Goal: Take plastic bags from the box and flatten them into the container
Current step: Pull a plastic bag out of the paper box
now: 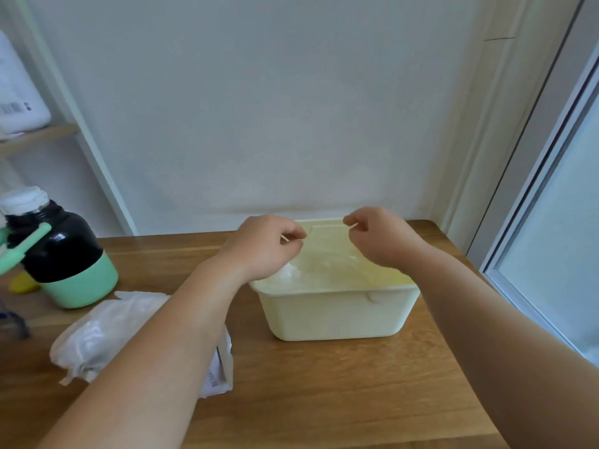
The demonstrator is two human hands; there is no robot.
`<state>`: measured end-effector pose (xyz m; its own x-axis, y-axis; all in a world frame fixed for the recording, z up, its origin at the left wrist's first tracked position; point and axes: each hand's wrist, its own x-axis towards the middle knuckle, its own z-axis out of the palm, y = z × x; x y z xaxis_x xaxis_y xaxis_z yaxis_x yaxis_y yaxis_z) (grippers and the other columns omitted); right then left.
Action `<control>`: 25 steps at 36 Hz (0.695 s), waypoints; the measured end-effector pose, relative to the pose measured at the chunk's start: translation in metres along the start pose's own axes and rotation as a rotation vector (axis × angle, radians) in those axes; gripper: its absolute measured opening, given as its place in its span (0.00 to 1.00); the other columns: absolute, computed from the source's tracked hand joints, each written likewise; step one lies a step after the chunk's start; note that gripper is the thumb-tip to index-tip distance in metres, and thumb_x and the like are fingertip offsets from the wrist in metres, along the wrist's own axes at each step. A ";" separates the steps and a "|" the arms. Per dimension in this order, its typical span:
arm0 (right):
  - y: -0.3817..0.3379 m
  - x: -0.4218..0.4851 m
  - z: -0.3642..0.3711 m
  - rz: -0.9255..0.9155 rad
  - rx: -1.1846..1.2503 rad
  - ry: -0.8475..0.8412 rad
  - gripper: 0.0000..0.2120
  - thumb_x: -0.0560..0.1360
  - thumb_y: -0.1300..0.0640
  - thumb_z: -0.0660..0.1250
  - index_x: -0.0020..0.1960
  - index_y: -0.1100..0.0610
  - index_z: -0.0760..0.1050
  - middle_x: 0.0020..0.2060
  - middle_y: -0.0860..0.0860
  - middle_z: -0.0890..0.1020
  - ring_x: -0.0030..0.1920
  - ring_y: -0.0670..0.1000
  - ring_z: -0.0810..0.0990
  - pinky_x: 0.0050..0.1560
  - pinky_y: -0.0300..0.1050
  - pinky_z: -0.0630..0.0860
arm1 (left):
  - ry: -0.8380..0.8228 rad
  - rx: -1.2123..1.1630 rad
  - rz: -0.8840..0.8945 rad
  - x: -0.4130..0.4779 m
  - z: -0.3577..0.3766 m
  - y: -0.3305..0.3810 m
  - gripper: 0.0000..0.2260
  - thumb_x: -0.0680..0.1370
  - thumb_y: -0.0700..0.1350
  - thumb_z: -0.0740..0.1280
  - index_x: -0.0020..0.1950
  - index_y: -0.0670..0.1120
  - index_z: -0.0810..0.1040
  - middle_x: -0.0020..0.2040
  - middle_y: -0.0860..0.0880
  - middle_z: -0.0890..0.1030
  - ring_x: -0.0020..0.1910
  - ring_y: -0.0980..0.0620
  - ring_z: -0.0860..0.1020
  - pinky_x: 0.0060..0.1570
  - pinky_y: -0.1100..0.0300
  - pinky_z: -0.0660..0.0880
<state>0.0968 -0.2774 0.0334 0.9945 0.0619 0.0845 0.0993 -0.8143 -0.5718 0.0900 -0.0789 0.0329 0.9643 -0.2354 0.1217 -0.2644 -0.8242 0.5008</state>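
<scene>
I hold one clear bag (324,259) stretched over the container (334,315), my left hand (262,244) and right hand (379,236) each pinching a top corner. I judge this is the flattening step: next I must lower it in and press it flat. The box (225,351) lies at my left

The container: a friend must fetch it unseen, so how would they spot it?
On the wooden table, near the white wall, the container stands right of the crumpled plastic bags. It alone is a pale yellow, open rectangular tub.
</scene>
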 end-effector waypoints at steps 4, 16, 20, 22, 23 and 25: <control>-0.027 -0.020 0.002 -0.123 0.137 0.102 0.15 0.78 0.58 0.59 0.63 0.52 0.75 0.51 0.45 0.78 0.40 0.43 0.75 0.38 0.32 0.71 | 0.118 -0.061 0.015 -0.022 -0.018 -0.004 0.10 0.80 0.47 0.63 0.58 0.55 0.81 0.49 0.63 0.78 0.44 0.69 0.74 0.44 0.74 0.67; -0.112 -0.059 0.085 -0.323 0.318 -0.064 0.11 0.78 0.60 0.60 0.56 0.55 0.78 0.37 0.42 0.76 0.36 0.41 0.74 0.34 0.27 0.68 | 0.167 0.098 -0.146 -0.117 -0.069 -0.065 0.12 0.82 0.44 0.60 0.62 0.52 0.80 0.55 0.57 0.80 0.53 0.57 0.76 0.49 0.67 0.69; -0.125 -0.063 0.112 -0.308 0.315 -0.140 0.12 0.78 0.61 0.59 0.58 0.56 0.78 0.39 0.40 0.75 0.41 0.42 0.74 0.42 0.34 0.69 | 0.044 0.154 -0.205 -0.132 -0.063 -0.088 0.12 0.82 0.44 0.60 0.62 0.53 0.79 0.60 0.55 0.80 0.58 0.56 0.76 0.57 0.61 0.71; -0.127 -0.065 0.117 -0.294 0.306 -0.171 0.12 0.78 0.59 0.61 0.59 0.55 0.77 0.42 0.42 0.76 0.44 0.44 0.76 0.45 0.36 0.71 | 0.034 0.127 -0.212 -0.136 -0.061 -0.093 0.11 0.82 0.44 0.61 0.60 0.53 0.80 0.58 0.55 0.80 0.56 0.56 0.77 0.57 0.59 0.73; -0.127 -0.066 0.118 -0.285 0.302 -0.189 0.12 0.78 0.58 0.62 0.59 0.55 0.77 0.43 0.43 0.77 0.46 0.46 0.77 0.47 0.38 0.73 | 0.037 0.119 -0.211 -0.137 -0.061 -0.095 0.10 0.81 0.45 0.62 0.60 0.54 0.80 0.57 0.55 0.81 0.55 0.57 0.77 0.57 0.58 0.74; -0.126 -0.066 0.119 -0.274 0.284 -0.233 0.13 0.76 0.55 0.66 0.60 0.55 0.77 0.44 0.44 0.78 0.48 0.47 0.77 0.51 0.41 0.75 | 0.057 0.120 -0.200 -0.138 -0.062 -0.096 0.09 0.80 0.46 0.64 0.57 0.54 0.81 0.54 0.56 0.82 0.52 0.57 0.78 0.56 0.56 0.76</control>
<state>0.0224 -0.1099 0.0028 0.9080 0.4077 0.0968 0.3327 -0.5611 -0.7579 -0.0170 0.0644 0.0210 0.9962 -0.0347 0.0804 -0.0651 -0.9077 0.4145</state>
